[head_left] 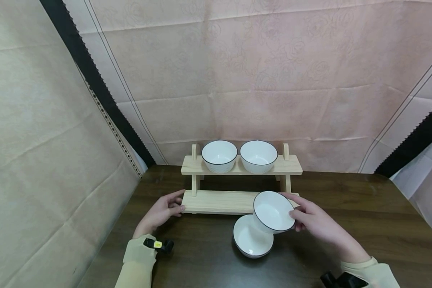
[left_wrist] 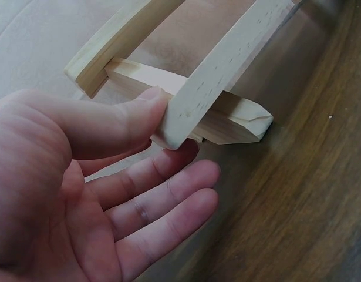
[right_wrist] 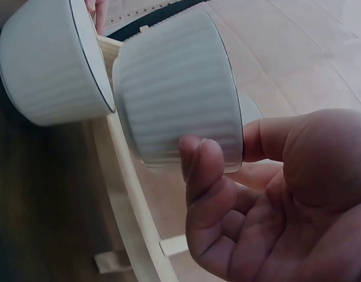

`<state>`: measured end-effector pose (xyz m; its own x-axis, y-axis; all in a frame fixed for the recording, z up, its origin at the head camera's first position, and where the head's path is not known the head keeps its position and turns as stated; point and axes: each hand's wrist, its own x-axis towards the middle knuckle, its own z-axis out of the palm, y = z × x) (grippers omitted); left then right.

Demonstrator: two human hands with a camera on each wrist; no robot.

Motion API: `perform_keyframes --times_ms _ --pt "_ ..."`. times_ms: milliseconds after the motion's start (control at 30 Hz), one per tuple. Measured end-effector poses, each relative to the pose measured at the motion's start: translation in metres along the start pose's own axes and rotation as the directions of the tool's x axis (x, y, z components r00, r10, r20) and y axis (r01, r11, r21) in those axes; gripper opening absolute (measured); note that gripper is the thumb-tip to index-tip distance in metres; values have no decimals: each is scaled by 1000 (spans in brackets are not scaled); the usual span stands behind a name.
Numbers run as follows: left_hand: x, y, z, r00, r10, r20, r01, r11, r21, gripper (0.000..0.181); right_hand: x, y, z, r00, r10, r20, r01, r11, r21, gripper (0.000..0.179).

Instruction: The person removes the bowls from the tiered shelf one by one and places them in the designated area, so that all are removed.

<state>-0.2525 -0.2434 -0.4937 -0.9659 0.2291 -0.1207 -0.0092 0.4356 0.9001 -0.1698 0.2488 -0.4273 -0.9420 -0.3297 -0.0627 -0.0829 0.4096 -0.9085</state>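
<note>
My left hand [head_left: 162,212] pinches the left end of the lower board of a two-tier wooden rack [head_left: 216,202]. In the left wrist view its thumb [left_wrist: 124,120] lies on one face of the board, and the other fingers spread below it. My right hand [head_left: 313,218] holds a white bowl [head_left: 273,211] with a dark rim, thumb at the rim and fingers against the ribbed outside wall. That bowl is tilted and overlaps the front edge of the lower board in the head view. Just below it, a second white bowl [head_left: 252,242] sits on the table, partly covered by the held one.
Two more white bowls, a left one [head_left: 219,154] and a right one [head_left: 258,156], stand side by side on the upper board [head_left: 192,167]. The dark wooden table [head_left: 201,256] ends at a pale cloth backdrop [head_left: 266,80], with another cloth [head_left: 57,180] at the left.
</note>
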Motion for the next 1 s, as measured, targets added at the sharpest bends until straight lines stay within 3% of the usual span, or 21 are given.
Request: perform_keyframes --times_ms 733,1000 --pt "-2 0 1 1000 2 -3 -2 1000 14 65 -12 24 -45 992 -28 126 42 993 -110 61" --pt "-1 0 1 1000 -2 1 2 1000 4 65 -17 39 -62 982 -3 191 19 996 -82 59"
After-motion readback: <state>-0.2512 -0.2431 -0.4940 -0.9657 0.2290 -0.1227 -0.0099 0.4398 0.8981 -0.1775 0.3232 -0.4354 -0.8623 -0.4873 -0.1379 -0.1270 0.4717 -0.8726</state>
